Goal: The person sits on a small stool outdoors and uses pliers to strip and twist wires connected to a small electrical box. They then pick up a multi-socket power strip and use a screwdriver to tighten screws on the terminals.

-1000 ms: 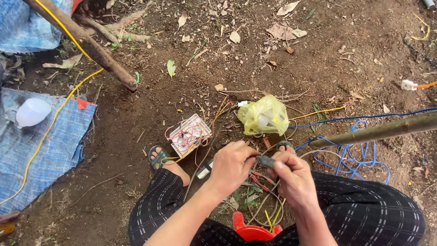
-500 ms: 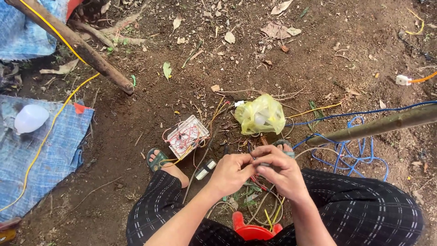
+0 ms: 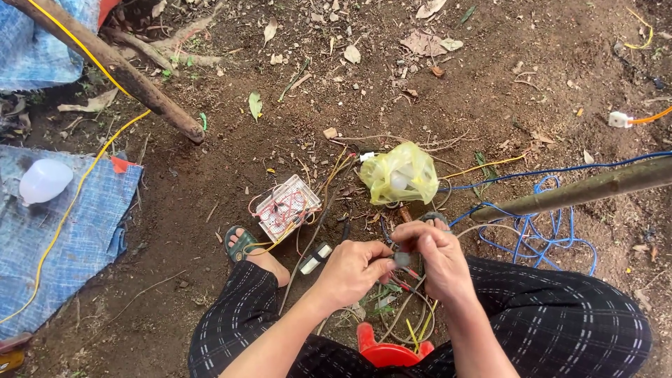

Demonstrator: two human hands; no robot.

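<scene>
Seated on a red plastic stool (image 3: 387, 350) over bare dirt, a person in black checked trousers (image 3: 560, 322) worked a small grey fitting (image 3: 402, 260) between both hands at the centre of the view. The left hand (image 3: 353, 271) was pinched onto the fitting from nine o'clock; the right hand (image 3: 437, 257) was curled around it from three o'clock, fingers closed on it and on the thin wires (image 3: 409, 308) trailing down toward the stool. A sandalled foot (image 3: 246, 245) rested at nine o'clock of the hands. Just beyond it lay a white breadboard (image 3: 285, 207) strung with red leads; at twelve o'clock sat a yellow plastic bag (image 3: 399, 175). Blue cable (image 3: 535, 231) looped at three o'clock beneath a bamboo pole (image 3: 581, 190). Farther off, at ten o'clock, a yellow cord (image 3: 84, 171) crossed a blue tarp (image 3: 52, 231) holding a white bulb (image 3: 44, 180). With so many loose wires tangled underfoot, a snagged strand could likely tug the fitting loose from the pinch, or soil could foul bare ends.
</scene>
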